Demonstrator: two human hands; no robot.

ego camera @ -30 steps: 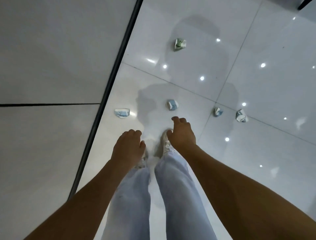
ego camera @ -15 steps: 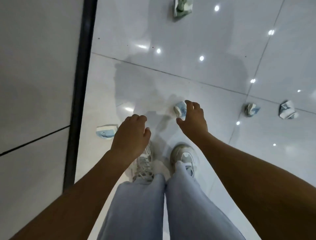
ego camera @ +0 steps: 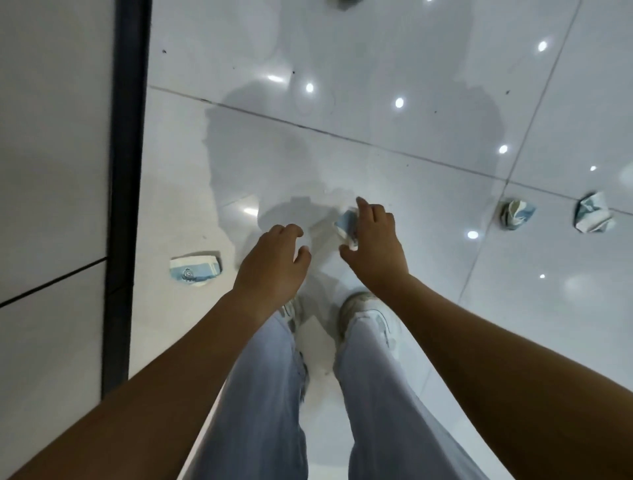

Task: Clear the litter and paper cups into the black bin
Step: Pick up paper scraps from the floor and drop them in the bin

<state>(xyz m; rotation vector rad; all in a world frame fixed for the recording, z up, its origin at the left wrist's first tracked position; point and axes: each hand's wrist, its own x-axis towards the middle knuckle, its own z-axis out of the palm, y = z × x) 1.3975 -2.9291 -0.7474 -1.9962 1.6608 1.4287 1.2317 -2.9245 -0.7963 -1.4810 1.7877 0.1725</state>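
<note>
A crumpled blue-and-white paper cup [ego camera: 345, 224] lies on the glossy white floor just ahead of my feet. My right hand [ego camera: 373, 243] reaches down onto it, fingers curled over its right side and thumb under its near edge, pinching it. Hovering to its left is my left hand [ego camera: 272, 265], fingers loosely curled and holding nothing. A flattened blue-and-white cup [ego camera: 195, 270] lies to the left near the wall. Two more crumpled cups [ego camera: 517, 214] [ego camera: 594, 217] lie to the right. The black bin is not in view.
A black strip [ego camera: 128, 171] runs along the foot of the grey wall panels [ego camera: 51, 154] on the left. Another piece of litter [ego camera: 342, 1] is cut off by the top edge. My jeans and white shoes [ego camera: 363, 308] stand below my hands.
I have bent lower, so the floor looks closer. My right hand moved forward and down from above the cup to pinching it. The left hand followed alongside, still holding nothing.
</note>
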